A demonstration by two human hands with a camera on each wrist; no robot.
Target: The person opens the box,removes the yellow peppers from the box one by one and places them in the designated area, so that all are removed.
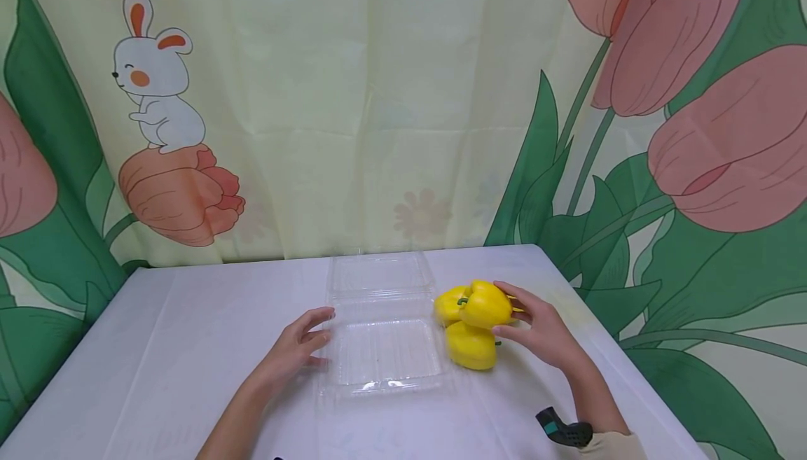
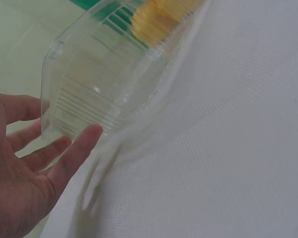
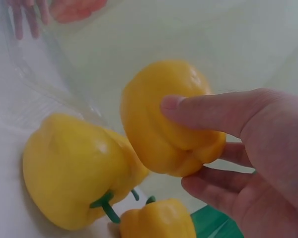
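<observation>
A clear plastic clamshell box (image 1: pixel 386 351) lies unfolded on the table, its lid (image 1: pixel 381 274) toward the back. At the box's left rim is my left hand (image 1: pixel 301 344), fingers spread and loosely bent. In the left wrist view the fingertips (image 2: pixel 93 131) are right at the box's ribbed end wall. My right hand (image 1: pixel 543 327) grips a yellow bell pepper (image 3: pixel 164 114), thumb on one side and fingers on the other. Beside and below it are more yellow bell peppers (image 1: pixel 471 348), close to the box's right side; green stems (image 3: pixel 107 206) show on them.
A white cloth covers the table (image 1: pixel 208 348). Behind it hangs a curtain (image 1: pixel 302 96) printed with a rabbit and tulips. A black strap-like device (image 1: pixel 564 428) is near the right wrist.
</observation>
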